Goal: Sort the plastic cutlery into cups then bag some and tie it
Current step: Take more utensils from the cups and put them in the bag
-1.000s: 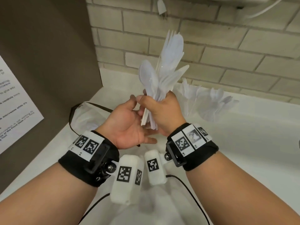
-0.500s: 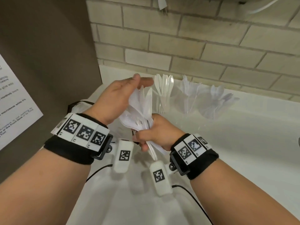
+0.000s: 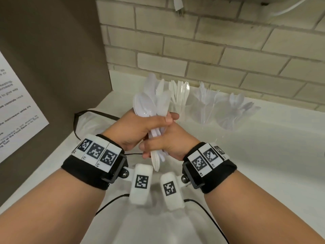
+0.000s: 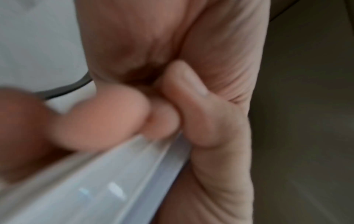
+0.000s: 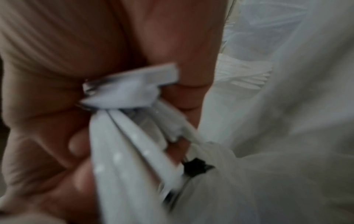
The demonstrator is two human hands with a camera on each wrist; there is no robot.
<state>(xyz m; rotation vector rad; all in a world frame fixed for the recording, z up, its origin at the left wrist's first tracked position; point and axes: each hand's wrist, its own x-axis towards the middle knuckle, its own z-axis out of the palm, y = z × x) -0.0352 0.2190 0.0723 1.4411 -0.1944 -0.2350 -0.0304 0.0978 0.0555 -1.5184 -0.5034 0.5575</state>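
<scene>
Both hands hold one bundle of white plastic cutlery above the white counter, heads pointing up and away. My left hand wraps around the bundle's middle. Just below it, my right hand grips the handles, whose ends stick out toward me. The left wrist view is blurred and shows curled fingers on the handles. In the right wrist view, fingers close on the handles over the clear bag. Three clear cups stand behind: knives, forks, spoons.
A clear plastic bag with a black drawstring lies on the counter at the left, under my hands. A brown panel with a paper notice walls off the left side. A brick wall runs behind the cups. Black cables trail from the wrist cameras.
My right hand has brought the bundle down from high in front of the wall. The left hand, open a second ago, went over the top and now grips the bundle.
</scene>
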